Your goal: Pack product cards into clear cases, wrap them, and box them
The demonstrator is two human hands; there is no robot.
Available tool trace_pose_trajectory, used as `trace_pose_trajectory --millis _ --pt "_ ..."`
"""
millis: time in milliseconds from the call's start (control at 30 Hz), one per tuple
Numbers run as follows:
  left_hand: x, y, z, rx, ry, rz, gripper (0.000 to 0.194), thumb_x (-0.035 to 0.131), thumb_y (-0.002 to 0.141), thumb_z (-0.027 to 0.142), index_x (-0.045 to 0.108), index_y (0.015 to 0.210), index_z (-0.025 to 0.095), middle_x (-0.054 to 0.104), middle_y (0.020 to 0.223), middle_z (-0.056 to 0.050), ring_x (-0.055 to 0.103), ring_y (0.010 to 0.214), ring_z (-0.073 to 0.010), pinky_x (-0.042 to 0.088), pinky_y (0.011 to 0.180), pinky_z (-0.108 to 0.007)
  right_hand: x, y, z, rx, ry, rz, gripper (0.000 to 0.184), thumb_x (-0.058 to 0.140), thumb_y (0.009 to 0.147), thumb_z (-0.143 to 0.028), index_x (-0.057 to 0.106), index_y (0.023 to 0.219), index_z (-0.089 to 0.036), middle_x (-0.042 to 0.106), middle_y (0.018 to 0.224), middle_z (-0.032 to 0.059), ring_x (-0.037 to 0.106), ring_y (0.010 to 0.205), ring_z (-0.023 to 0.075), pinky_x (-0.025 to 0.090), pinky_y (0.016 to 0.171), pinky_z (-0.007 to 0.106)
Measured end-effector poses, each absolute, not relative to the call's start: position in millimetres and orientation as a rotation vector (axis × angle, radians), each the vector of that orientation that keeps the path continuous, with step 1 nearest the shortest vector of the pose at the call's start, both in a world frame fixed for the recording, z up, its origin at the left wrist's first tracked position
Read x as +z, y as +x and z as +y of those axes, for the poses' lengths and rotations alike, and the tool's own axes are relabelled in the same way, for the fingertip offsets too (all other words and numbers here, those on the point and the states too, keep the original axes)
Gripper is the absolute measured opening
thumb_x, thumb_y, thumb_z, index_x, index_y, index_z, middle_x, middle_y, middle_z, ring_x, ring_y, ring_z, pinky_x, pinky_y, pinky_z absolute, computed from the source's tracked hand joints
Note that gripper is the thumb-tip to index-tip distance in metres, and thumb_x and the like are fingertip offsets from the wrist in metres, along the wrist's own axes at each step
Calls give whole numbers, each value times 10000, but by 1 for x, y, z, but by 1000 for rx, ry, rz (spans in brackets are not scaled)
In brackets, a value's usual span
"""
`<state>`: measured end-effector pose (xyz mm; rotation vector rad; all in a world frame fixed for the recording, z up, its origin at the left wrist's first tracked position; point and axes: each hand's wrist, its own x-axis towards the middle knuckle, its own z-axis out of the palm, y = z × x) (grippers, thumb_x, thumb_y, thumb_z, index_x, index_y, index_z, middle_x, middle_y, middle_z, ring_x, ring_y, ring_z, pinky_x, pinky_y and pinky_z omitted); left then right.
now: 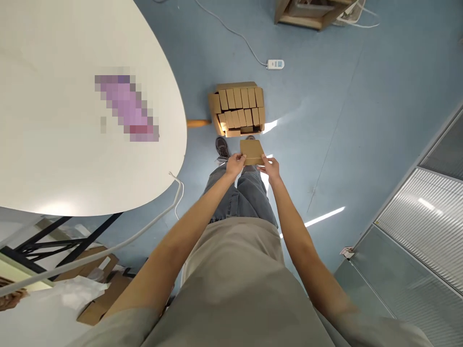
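Note:
A small flat brown cardboard box (252, 150) is held level in front of my legs. My left hand (236, 165) grips its left edge, thumb on the near corner. On the opposite side, my right hand (270, 168) pinches the right edge near the front corner. Just beyond, on the floor, stands an open carton (213, 103) packed with two rows of small brown boxes (241, 99) set on edge. The near row leans slightly. Parts of my fingers under the held box are hidden.
A white round-edged table (155, 168) fills the left side, with a blurred purple item on it. A power strip (275, 64) and its cord lie on the blue floor. A wooden cabinet (300, 21) stands at the top, glass panels (383, 260) at right, cartons (96, 306) lower left.

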<state>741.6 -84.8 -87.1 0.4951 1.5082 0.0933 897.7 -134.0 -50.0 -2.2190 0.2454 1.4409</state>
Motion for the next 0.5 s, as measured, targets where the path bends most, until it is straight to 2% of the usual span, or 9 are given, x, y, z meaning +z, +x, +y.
trace_pose_trajectory --millis 133,267,500 --pt "-130 760 -73 93 395 1584 165 702 1008 256 726 1132 150 759 1224 -130 739 1109 -226 617 956 -346 -97 908 -118 1454 -2275 247 413 824 940 -545 560 961 -228 755 775 -12 738 599 118 588 582 189" --pt "-182 772 -68 88 197 1635 190 751 988 253 734 1151 157 760 1161 -105 757 1044 -198 618 962 -328 -155 916 -108 1467 -2333 292 402 820 947 -541 570 982 -227 739 764 -19 717 578 109 588 582 187" --pt "-268 782 -62 99 67 1754 170 728 1009 210 732 1162 136 748 1148 -107 762 940 -164 650 917 -307 -263 921 -93 1524 -2454 281 339 795 980 -490 605 1031 -214 710 750 -2 713 571 139 595 574 224"
